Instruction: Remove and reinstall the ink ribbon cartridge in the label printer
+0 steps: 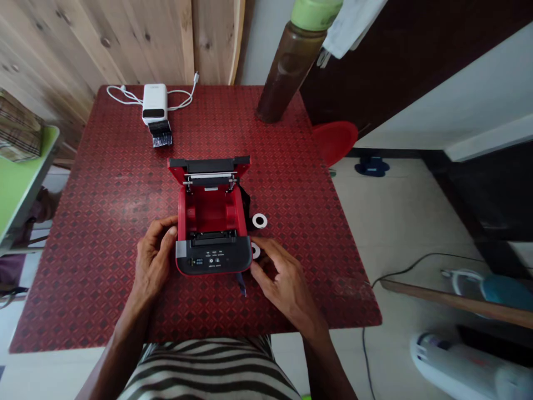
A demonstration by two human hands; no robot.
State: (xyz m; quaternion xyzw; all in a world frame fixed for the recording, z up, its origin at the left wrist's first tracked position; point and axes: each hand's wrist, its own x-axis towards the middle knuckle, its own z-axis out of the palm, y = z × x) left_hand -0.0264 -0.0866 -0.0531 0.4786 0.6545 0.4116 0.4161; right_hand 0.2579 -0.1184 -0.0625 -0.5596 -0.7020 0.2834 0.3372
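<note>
A red and black printer (214,255) sits on the red patterned table with its lid (209,165) raised, showing an apparently empty red compartment. My left hand (156,255) rests against its left side, thumb and fingers bent round the edge. At the right front corner, the thumb and fingers of my right hand (281,275) grip the casing. A white ring-shaped roll (260,221) lies right of the printer, and a second roll (255,250) is partly hidden behind my right fingers. Something dark is beside the printer's right side.
The red table (125,205) carries a white device (155,104) with a cable at the back left. A tall brown bottle (287,66) with a green lid stands at the back right. A red stool (336,141) is beyond the right edge, a green surface (20,172) at far left.
</note>
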